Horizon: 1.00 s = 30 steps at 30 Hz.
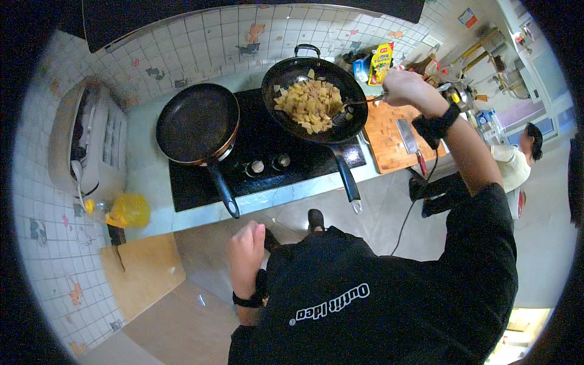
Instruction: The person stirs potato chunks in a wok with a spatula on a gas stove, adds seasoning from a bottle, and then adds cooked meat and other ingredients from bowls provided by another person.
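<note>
My right hand (406,87) grips the handle of a metal cooking utensil (362,100) above the right side of a black wok (296,130). The utensil's head rests among diced, pale yellow food (310,102), possibly potato, and is partly hidden by it. The wok sits on the right side of a black glass cooktop (200,191), its long handle (347,178) pointing towards me. My left hand (248,246) hangs in front of the counter edge with its fingers curled and nothing visible in them. Nearest to it is the handle of a black frying pan (198,123), which stands tilted on the left side of the cooktop.
A cleaver (407,137) with a red handle lies on a wooden cutting board (383,123) right of the wok. Behind stands a yellow pouch (381,64). An oil bottle (132,210) and a white appliance (98,141) are left. Another person (511,164) is at right.
</note>
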Each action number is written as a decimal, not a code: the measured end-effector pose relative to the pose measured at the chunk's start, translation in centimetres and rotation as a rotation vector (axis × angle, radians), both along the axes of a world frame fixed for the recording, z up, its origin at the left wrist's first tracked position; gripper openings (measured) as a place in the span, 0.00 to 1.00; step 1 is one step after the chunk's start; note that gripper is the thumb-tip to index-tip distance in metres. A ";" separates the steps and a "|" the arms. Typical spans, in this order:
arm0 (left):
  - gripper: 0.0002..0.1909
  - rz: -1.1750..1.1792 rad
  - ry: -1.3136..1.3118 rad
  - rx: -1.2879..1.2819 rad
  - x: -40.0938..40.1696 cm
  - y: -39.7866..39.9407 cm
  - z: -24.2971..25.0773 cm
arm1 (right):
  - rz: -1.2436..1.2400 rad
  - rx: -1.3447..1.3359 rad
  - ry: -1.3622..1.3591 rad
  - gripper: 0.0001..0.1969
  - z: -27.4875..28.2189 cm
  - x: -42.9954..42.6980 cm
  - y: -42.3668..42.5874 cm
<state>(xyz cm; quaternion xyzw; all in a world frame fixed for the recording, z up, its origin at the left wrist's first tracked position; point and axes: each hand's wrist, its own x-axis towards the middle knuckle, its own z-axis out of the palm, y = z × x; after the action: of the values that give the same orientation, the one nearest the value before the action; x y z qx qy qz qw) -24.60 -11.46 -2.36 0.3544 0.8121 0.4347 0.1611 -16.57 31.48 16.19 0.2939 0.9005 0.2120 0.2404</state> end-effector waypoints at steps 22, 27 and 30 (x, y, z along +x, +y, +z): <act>0.21 0.191 -0.047 0.066 5.2 4.5 1.0 | -0.525 -0.682 0.202 0.11 0.4 1.5 14.3; 0.22 0.398 -0.149 0.123 8.2 4.7 0.1 | -0.445 -1.366 0.434 0.18 -6.2 5.4 23.8; 0.23 0.488 -0.054 0.073 10.3 5.2 0.2 | -0.465 -1.263 0.219 0.26 -9.9 3.7 22.9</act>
<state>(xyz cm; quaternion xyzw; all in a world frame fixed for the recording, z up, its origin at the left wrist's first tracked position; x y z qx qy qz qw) -14.30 -6.25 -2.12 0.1418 0.8527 0.4991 0.0601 -12.87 54.41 6.24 0.3028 0.7841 -0.4426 0.3125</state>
